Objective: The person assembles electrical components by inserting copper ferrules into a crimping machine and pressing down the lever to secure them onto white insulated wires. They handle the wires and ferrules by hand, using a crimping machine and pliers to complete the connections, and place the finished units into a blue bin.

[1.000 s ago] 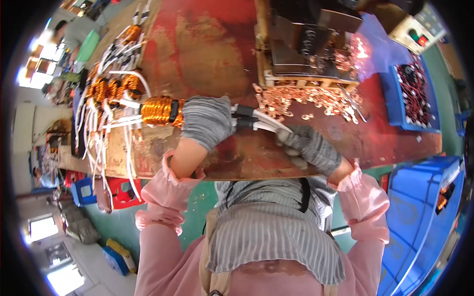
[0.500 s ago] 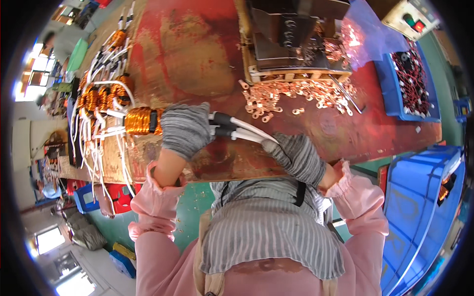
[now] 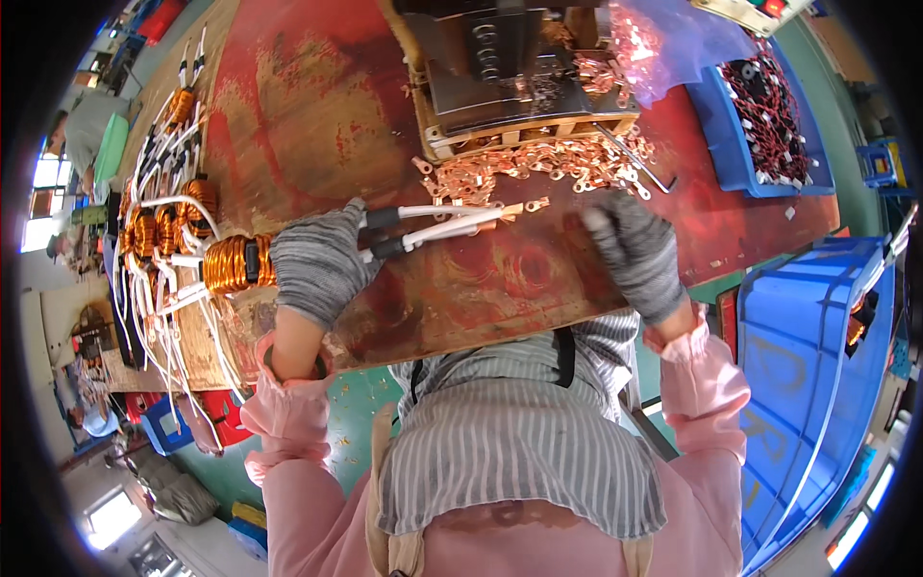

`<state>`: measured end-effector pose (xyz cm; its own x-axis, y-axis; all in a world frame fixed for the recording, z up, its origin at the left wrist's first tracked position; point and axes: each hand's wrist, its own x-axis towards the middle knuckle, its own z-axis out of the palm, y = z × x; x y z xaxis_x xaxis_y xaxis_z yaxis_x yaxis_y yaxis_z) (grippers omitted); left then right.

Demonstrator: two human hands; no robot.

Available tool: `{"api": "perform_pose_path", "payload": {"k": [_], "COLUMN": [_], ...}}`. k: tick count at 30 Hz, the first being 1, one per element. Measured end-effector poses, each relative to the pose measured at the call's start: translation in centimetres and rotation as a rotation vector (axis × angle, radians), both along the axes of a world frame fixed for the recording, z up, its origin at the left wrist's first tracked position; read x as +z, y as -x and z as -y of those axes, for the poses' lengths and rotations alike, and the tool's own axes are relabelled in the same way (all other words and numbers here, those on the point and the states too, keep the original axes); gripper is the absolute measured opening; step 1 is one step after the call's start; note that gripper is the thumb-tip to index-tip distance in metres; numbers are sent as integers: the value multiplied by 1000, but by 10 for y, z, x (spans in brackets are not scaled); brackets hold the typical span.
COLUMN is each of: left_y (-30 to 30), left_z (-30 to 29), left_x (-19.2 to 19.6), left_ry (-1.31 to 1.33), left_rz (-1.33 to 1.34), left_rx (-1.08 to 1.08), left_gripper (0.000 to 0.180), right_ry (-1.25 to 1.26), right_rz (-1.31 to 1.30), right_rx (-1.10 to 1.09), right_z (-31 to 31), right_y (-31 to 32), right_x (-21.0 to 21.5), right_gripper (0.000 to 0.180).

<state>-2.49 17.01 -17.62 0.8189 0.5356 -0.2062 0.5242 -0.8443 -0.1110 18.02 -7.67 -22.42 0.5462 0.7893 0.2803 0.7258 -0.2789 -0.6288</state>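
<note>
My left hand [image 3: 322,260], in a grey knitted glove, is closed around the lead end of a copper-wire coil [image 3: 229,264] with a black band. From the hand, white cables [image 3: 447,229] with black sleeves run right over the table. Their ends show bare copper strands [image 3: 511,213]. My right hand [image 3: 633,252], gloved alike, hovers right of these ends, touching none of them. Its fingers are loosely bent and apart, a little blurred. Beyond both hands lies a pile of copper cable lugs [image 3: 538,165], and a single lug [image 3: 536,204] sits near the strands.
A dark metal press [image 3: 505,72] on a wooden pallet stands behind the lugs, with a metal rod [image 3: 639,159] beside it. More wound coils [image 3: 159,226] crowd the left. A blue bin [image 3: 716,144] of red and black wires is at right; a large blue container [image 3: 808,375] stands below.
My right hand has let go of the white cables and moved right, away from their ends. My left hand still holds the coil's leads. The whole view has shifted and turned a little.
</note>
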Motion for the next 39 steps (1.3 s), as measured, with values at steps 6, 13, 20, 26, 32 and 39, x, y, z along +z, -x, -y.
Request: {"api": "perform_pose_path", "payload": {"k": [6, 13, 20, 26, 32, 39], "left_y": [-3, -40, -71, -85, -87, -102], "left_z": [-7, 7, 23, 36, 35, 20], "left_x": [28, 19, -6, -5, 1, 30], "left_ry": [522, 366, 73, -121, 117, 1579], "left_rz": [189, 315, 318, 336, 446, 528], "left_rx": [-223, -296, -567, -687, -583, 18], "left_gripper": [87, 44, 21, 21, 21, 26], "right_ry": [277, 219, 108, 51, -35, -127], "right_rz": [380, 378, 275, 259, 228, 126], "right_rx": [280, 275, 173, 79, 74, -8], "right_z": [-33, -33, -22, -19, -20, -16], "right_y": [-12, -7, 6, 9, 6, 3], "right_x": [4, 2, -12, -16, -19, -14], "right_gripper": [27, 24, 26, 23, 21, 14]}}
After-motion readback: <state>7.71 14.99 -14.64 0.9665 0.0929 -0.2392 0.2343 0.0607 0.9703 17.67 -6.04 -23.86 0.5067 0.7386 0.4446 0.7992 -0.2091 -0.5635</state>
